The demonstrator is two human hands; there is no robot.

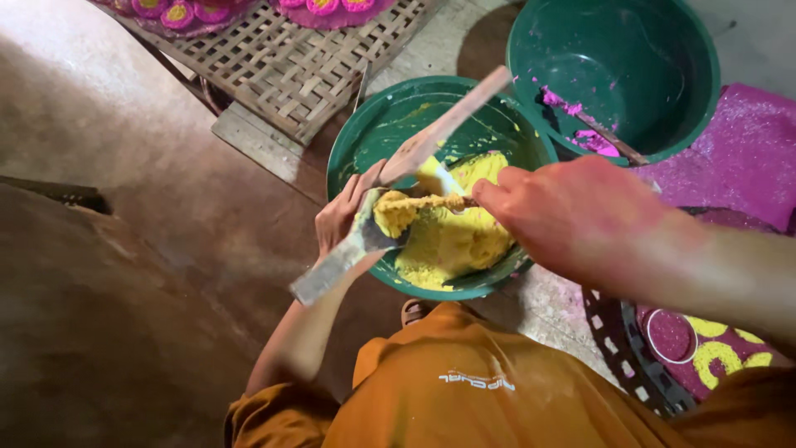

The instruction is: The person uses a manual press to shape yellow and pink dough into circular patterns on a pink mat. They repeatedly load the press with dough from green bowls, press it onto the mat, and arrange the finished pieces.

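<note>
Our left hand (338,217) grips a flat paddle (398,187) slanting across the green bowl (365,133) on the floor; our right hand (572,216), fingers pinched on a stick (435,202), scrapes yellow paste (452,236) lying leftward.

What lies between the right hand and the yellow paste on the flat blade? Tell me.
In the head view, a thin stick smeared with yellow paste bridges the right hand and the flat blade held by the left hand.
</note>
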